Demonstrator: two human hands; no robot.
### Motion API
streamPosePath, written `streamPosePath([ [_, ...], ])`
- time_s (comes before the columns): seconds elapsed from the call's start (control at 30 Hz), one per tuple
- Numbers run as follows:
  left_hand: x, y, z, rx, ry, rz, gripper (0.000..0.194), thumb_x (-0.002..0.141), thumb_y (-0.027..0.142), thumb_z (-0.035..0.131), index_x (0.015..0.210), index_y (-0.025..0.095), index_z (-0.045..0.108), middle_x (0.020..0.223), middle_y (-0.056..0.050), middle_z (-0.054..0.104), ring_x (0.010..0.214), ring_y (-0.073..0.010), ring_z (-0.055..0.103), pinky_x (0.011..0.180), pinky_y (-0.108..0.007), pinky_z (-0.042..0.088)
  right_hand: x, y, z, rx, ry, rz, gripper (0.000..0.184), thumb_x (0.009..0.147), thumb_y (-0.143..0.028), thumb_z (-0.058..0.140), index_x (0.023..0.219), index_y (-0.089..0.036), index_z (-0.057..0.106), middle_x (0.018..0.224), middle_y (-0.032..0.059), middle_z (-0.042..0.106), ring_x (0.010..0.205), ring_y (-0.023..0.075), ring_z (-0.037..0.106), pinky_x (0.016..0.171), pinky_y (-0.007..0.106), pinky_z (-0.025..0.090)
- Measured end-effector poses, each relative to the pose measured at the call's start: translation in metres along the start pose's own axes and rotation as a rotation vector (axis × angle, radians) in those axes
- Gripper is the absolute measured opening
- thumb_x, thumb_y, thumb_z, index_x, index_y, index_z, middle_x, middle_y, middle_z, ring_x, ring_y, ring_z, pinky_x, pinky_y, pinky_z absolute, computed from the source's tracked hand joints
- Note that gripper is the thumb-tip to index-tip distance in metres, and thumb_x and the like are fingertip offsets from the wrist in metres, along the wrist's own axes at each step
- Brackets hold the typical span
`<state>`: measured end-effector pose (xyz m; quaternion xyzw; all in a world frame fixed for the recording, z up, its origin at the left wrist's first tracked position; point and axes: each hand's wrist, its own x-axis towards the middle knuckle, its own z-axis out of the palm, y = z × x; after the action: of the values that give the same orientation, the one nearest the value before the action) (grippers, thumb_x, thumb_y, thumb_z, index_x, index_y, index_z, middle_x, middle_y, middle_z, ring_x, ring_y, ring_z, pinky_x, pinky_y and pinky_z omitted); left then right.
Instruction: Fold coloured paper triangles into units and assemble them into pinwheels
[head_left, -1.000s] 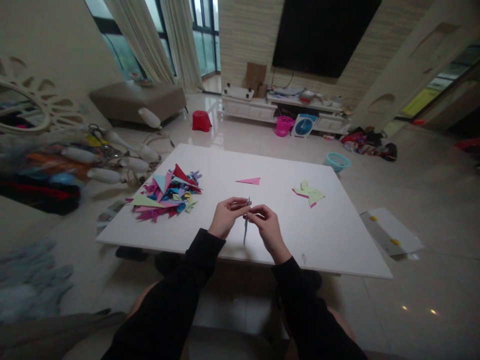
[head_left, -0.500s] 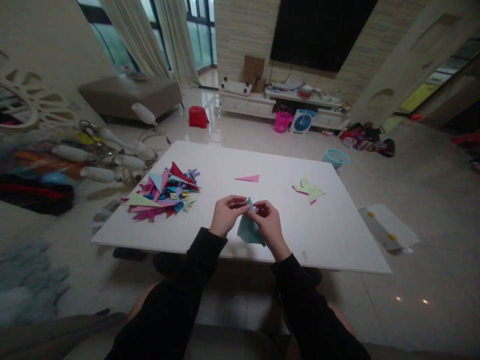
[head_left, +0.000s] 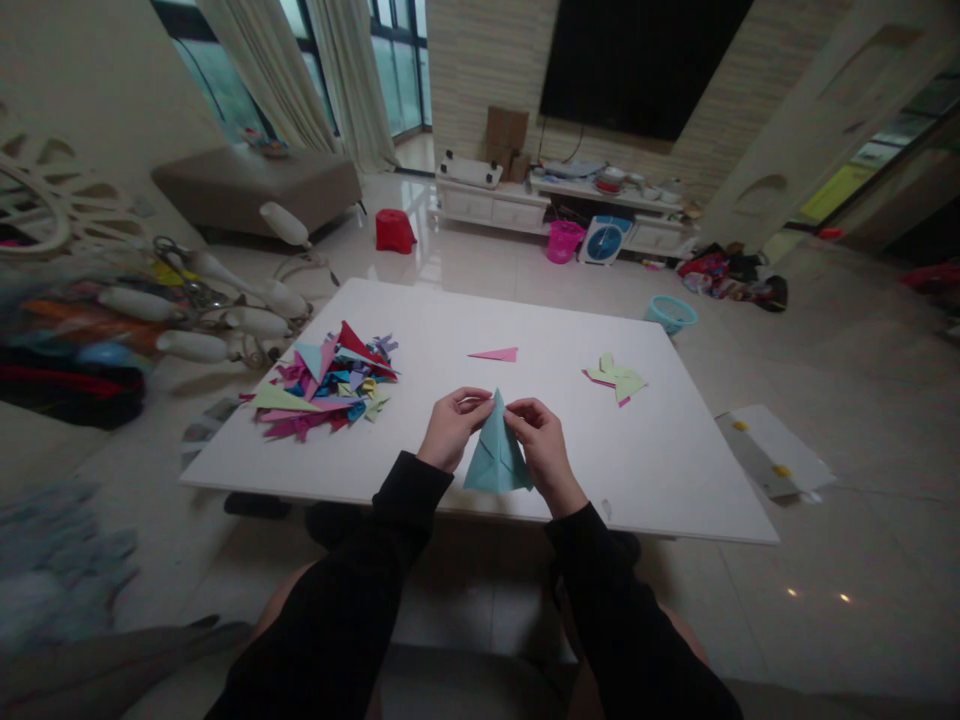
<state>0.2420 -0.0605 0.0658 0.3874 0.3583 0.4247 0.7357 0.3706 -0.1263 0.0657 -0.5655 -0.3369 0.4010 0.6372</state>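
Observation:
A light blue folded paper, pointed at the top and wide at the bottom, is held up over the front of the table. My left hand pinches its left edge near the tip, fingers closed. On the opposite edge, my right hand grips the paper between thumb and fingers. Creases run down and across its face. Beyond my hands lies a narrow pink folded paper. To the right rests a pale green folded paper shape with pink edges.
Folded papers in many colours form a pile on the left of the white table. A lamp with several white shades stands past the left edge. A blue basket and a white board are on the floor at right.
The light blue paper has opened out and now shows its wide creased face. My fingers have moved apart from the tip to its two side edges.

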Motion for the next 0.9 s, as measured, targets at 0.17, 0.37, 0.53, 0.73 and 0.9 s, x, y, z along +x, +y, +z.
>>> streamPosePath([
  [0.17, -0.001, 0.0003, -0.0001, 0.069, -0.016, 0.019, 0.045, 0.055, 0.032, 0.093, 0.087, 0.014, 0.068, 0.08, -0.005, 0.072, 0.075, -0.0156, 0.067, 0.077, -0.031, 0.054, 0.0008, 0.0009, -0.0001, -0.009, 0.03, -0.038, 0.019, 0.069, -0.032, 0.079, 0.08, -0.02, 0.069, 0.077, -0.0008, 0.068, 0.072, 0.0151, 0.059, 0.07, 0.029, 0.047],
  [0.37, -0.0035, 0.0019, 0.0029, 0.176, -0.078, 0.117, 0.047, 0.052, 0.027, 0.094, 0.09, 0.014, 0.069, 0.083, -0.004, 0.072, 0.081, -0.017, 0.066, 0.08, -0.032, 0.053, 0.0009, 0.0003, 0.0009, 0.014, 0.017, -0.025, 0.02, 0.066, -0.032, 0.082, 0.077, -0.02, 0.069, 0.074, -0.0012, 0.068, 0.073, 0.0151, 0.06, 0.071, 0.029, 0.046],
  [0.53, -0.0052, 0.0027, 0.005, 0.228, -0.07, 0.136, 0.033, 0.063, 0.033, 0.088, 0.086, 0.014, 0.074, 0.085, -0.005, 0.073, 0.079, -0.0165, 0.064, 0.078, -0.031, 0.052, 0.0005, -0.0022, 0.0019, 0.021, 0.009, -0.027, 0.016, 0.069, -0.031, 0.079, 0.077, -0.02, 0.07, 0.074, -0.0012, 0.069, 0.072, 0.0153, 0.06, 0.071, 0.029, 0.047],
  [0.73, -0.0036, 0.0012, 0.0033, 0.188, -0.052, 0.084, 0.032, 0.067, 0.035, 0.084, 0.09, 0.014, 0.078, 0.089, -0.007, 0.076, 0.082, -0.0189, 0.067, 0.079, -0.032, 0.052, 0.0008, -0.0013, 0.0, -0.044, 0.017, -0.041, 0.014, 0.07, -0.031, 0.075, 0.079, -0.021, 0.069, 0.075, -0.0009, 0.069, 0.068, 0.0151, 0.059, 0.066, 0.029, 0.046],
  [0.9, -0.0025, 0.0015, 0.0022, 0.206, -0.039, 0.114, 0.028, 0.066, 0.033, 0.082, 0.086, 0.014, 0.08, 0.087, -0.008, 0.077, 0.081, -0.0197, 0.067, 0.08, -0.033, 0.051, 0.0028, 0.0027, -0.0024, -0.104, 0.016, -0.055, 0.016, 0.072, -0.032, 0.075, 0.08, -0.021, 0.068, 0.077, -0.0004, 0.069, 0.068, 0.0154, 0.06, 0.065, 0.028, 0.047],
])
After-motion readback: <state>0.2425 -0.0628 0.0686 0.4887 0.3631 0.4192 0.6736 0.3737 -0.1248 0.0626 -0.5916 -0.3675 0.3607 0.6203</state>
